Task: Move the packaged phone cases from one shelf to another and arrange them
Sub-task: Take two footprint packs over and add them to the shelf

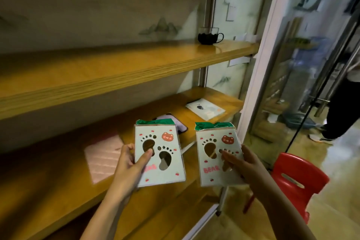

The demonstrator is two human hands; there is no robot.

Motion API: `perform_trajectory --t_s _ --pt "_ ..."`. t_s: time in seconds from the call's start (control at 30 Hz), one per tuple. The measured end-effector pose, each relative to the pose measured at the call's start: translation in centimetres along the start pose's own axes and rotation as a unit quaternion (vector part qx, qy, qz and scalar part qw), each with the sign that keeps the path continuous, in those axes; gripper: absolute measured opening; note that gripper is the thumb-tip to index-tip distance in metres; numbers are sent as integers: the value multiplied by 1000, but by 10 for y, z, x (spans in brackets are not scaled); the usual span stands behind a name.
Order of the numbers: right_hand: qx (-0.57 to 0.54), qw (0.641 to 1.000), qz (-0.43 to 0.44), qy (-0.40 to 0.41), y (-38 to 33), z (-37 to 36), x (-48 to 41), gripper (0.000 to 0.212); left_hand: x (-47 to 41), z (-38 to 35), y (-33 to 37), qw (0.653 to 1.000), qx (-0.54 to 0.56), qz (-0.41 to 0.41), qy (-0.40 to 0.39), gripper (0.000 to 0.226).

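Packaged phone cases are being held up in front of the shelving, one in each of the person's hands: two matching flat packets of pale green card under glossy clear film, each with a green header strip, brown footprint cut-outs, a red bear face and pink lettering. The left hand (127, 163) is gripping the left packet (165, 173) by its lower left edge, thumb lying across the front and fingers curled behind. The right hand (244, 162) is pinching the right packet (211, 160) at its right edge, thumb on the front. Both packets are hovering at the front of the lower shelf (48, 191), a thick honey-coloured wooden board with a smooth varnished top. They are looking light and fairly stiff to me, but the film is probably slippery, so an edge grip with the thumb pressing flat seems safest, and the thin card could crease if squeezed. Lying on that shelf are a pink ribbed packet (104, 157), a dark purple-edged case (171, 121) and a white flat packet (205, 108). The upper shelf (116, 64), of the same layered wood, is carrying a glass cup (209, 35) with a dark base at its far end. A red plastic chair (298, 179) is standing off to the right.
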State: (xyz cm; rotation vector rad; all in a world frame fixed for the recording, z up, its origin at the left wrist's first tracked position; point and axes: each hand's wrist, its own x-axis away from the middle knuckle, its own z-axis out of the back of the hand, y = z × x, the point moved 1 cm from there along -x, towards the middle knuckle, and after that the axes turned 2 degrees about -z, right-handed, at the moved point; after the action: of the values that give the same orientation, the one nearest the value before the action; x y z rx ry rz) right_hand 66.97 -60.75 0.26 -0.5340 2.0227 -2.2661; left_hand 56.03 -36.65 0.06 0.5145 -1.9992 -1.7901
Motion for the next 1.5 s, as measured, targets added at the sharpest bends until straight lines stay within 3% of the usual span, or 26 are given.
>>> perform_trajectory --t_s 0.13,0.33,0.7,0.87,0.97,1.07,1.2,1.5 --pt "-8 1000 -5 -23 -5 24 -51 33 -32 -31 -5 1000 -10 3 12 34" --pt "5 998 -10 -61 -14 53 -144 29 -77 -75 -18 997 9 4 72 26" --pt "142 968 7 -205 -54 59 -312 34 -138 -152 -23 971 12 -21 238 20" --pt "205 955 17 -211 -61 39 -352 32 -160 -167 -23 953 -13 -13 301 29" --pt "327 922 52 -203 -62 32 -363 35 -170 -172 -25 946 -29 -9 323 33" --pt "494 844 146 -149 -59 33 -368 64 -180 -175 -27 946 -50 -5 321 33" --pt "476 847 168 -169 -69 43 -360 71 -194 -178 -33 950 -66 17 305 36" --pt "483 792 268 -260 -78 50 -339 53 -205 -193 -33 930 -233 70 275 28"
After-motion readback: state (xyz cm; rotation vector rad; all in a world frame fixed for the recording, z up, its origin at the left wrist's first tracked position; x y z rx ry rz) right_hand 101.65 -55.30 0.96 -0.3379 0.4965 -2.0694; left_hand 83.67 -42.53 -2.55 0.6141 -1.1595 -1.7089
